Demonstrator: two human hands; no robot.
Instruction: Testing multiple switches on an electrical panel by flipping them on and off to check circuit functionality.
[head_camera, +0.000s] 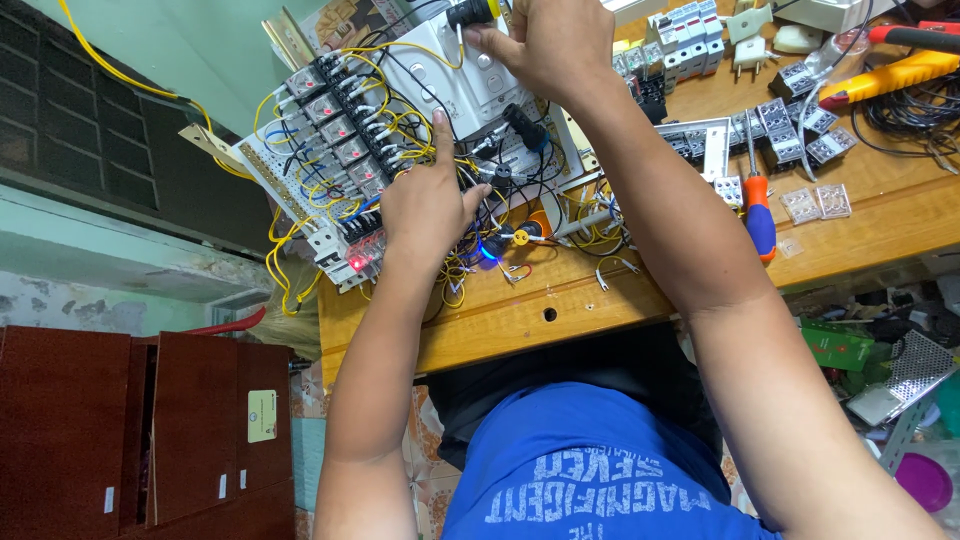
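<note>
My left hand (428, 205) rests on a wiring board (300, 185) that carries a row of relays (340, 135) and yellow, blue and black wires. Its index finger points up along the relays, and the thumb lies beside a small black part (497, 177). My right hand (548, 45) reaches over a white switch panel (455, 85) tilted above the board. Its fingertips close on a black-and-yellow knob (472, 12) at the panel's upper edge. A blue light (488, 250) glows among the wires below my left hand.
The board sits on a wooden bench (560, 310). To the right lie an orange-and-blue screwdriver (758, 205), loose relays (800, 125), grey circuit breakers (685, 35), a yellow-and-red tool (890, 72) and black cables (915, 115). A red-brown cabinet (150, 430) stands at lower left.
</note>
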